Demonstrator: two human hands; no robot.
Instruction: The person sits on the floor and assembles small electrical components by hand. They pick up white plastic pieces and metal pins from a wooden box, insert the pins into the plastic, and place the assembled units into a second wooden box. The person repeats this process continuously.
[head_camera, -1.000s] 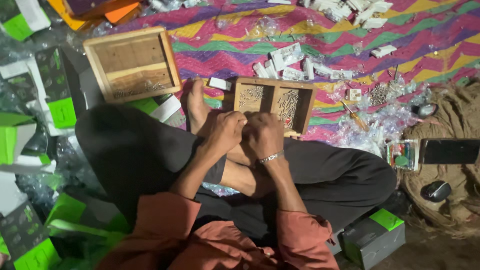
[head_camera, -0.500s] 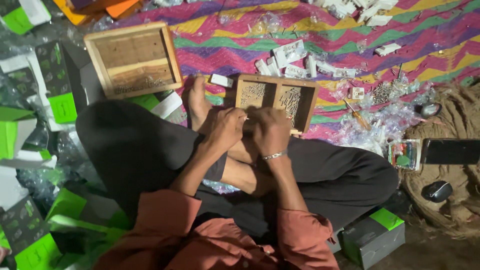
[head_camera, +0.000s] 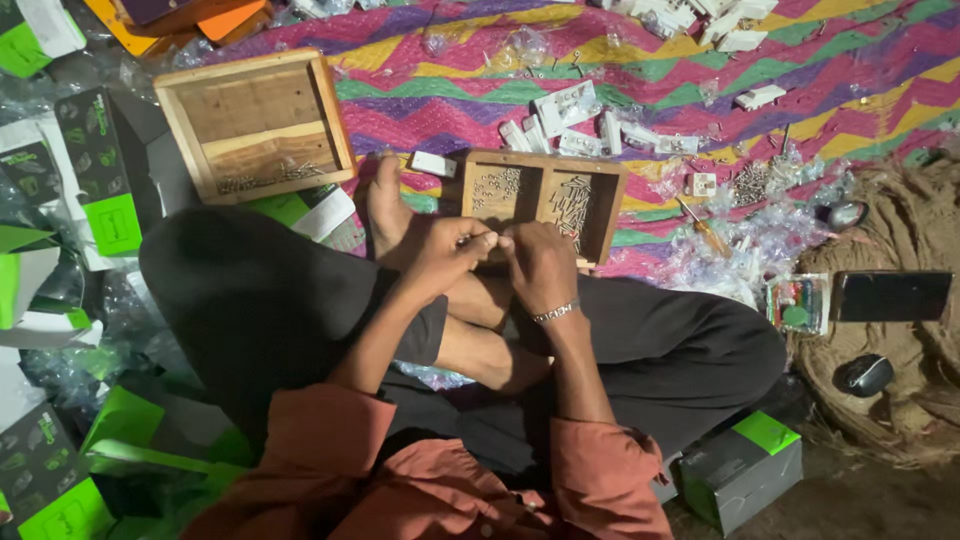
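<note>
— Screws (head_camera: 497, 186) heaped in two-part wooden box (head_camera: 610, 215) ahead of crossed legs; white plastic parts (head_camera: 566, 106) strewn on striped cloth (head_camera: 450, 70).

— Left hand (head_camera: 445, 252), right hand (head_camera: 540, 265): fingertips pinched together over something too small to identify. Progress unclear; many parts loose.

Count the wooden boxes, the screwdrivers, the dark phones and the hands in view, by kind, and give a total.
Open wooden boxes: 2, a light wooden tray box with screws and a two-compartment brown wooden box with screws.
Orange-handled screwdriver: 1.
Dark flat phone: 1.
Hands: 2, left hand and right hand, meeting at the brown box's near edge.
Total: 6.
</note>
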